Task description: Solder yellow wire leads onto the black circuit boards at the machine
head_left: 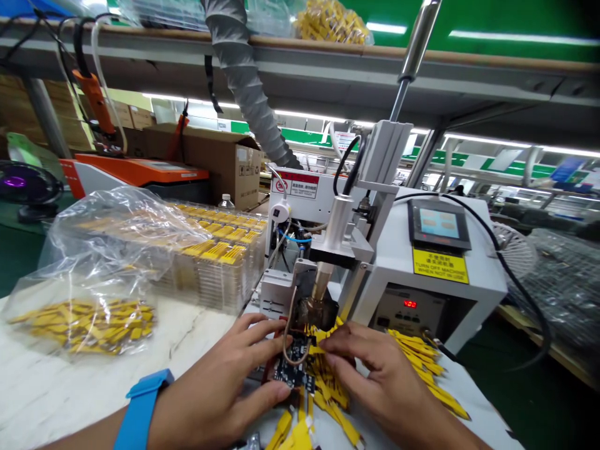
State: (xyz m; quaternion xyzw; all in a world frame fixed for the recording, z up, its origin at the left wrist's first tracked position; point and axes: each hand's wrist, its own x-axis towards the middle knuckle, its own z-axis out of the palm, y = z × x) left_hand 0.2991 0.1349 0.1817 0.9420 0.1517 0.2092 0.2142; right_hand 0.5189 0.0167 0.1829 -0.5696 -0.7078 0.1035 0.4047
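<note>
White, boxy metal machine [396, 250]: Rising at one o'clock from the black, rectangular circuit board [291, 372] between your hands, it carries a dark-framed, lit touch screen [438, 222] above a yellow warning label [440, 265].
Tall stack of clear plastic trays [218, 275]: Topped with rows of yellow pieces, it stands at ten o'clock from the board.
Clear, crinkled plastic bag [51, 294]: Slumped at nine o'clock on the white, veined tabletop [187, 331], it contains a heap of yellow pieces.
Your bare left hand [225, 369]: Blue strap [145, 400] at the wrist, you reach in from nine o'clock, thumb and fingers apart, their tips along the board's left side.
Your bare right hand [375, 362]: From three o'clock, you bring thumb and forefinger close together at a flat yellow piece [319, 345]; whether they clamp it cannot be told.
Circuit board: It sits at the centre, just below a metal nozzle [322, 282], a thin brown cable [297, 363] looping over it.
Loose yellow strips [340, 422]: They lie scattered at five o'clock.
Flat yellow piece: It is at the board's two o'clock edge.
</note>
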